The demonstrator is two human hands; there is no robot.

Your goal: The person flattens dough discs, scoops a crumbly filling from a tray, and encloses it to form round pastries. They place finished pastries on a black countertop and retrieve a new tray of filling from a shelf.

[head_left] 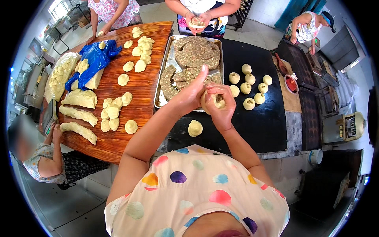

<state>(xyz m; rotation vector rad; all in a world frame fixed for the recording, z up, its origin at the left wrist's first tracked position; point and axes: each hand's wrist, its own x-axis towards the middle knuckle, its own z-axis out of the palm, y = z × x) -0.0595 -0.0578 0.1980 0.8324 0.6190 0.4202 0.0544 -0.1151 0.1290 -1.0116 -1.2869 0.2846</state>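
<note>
My right hand [223,104] is curled round a stuffed dough ball [216,101], whose gathered top shows a small opening with filling. My left hand [195,93] holds the same ball from the left, thumb raised, other fingers largely hidden. Both are above the near right corner of a metal tray [157,94] of minced filling [197,53]. Below them a flattened dough round [195,128] lies on the black board [260,130]. Several stuffed balls [249,88] stand to the right on that board.
A wooden table [146,118] at left holds dough rounds [131,126], dough logs [79,115] and blue plastic [98,59]. Three co-workers [112,12] [203,10] [306,27] work beyond; another [47,162] cuts at lower left. A red-filled bowl [291,83] sits right of the board.
</note>
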